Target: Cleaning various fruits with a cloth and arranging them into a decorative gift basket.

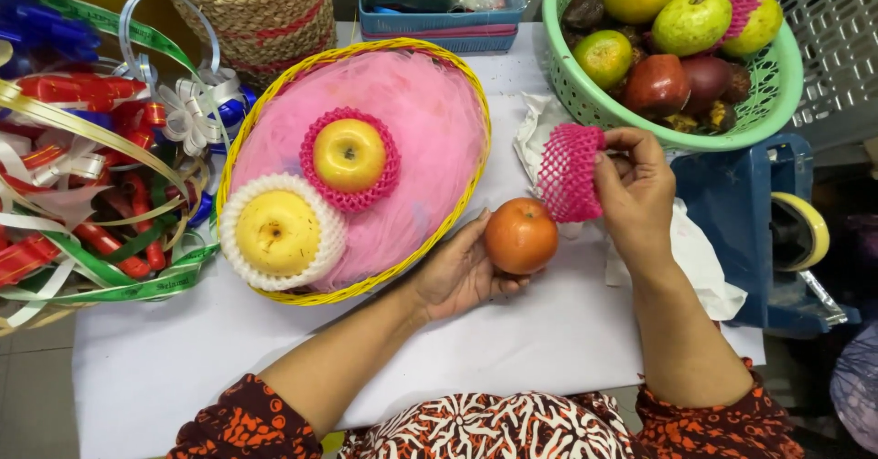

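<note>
My left hand (pixel 457 274) cups an orange fruit (pixel 520 235) just above the white table (pixel 274 349). My right hand (pixel 636 189) pinches a pink foam net sleeve (pixel 569 173) right above that fruit. To the left lies a yellow oval basket (pixel 471 93) lined with pink mesh. In it rest a yellow apple (pixel 348 154) in a pink foam net and a yellow apple (pixel 277 232) in a white foam net.
A green plastic basket (pixel 777 93) of mixed fruit stands at the back right. A tangle of coloured ribbons (pixel 82 176) fills the left side. A woven basket (pixel 265 11) and a blue tray (pixel 439 25) stand behind. White paper (pixel 704 267) and a tape roll (pixel 805 230) are at the right.
</note>
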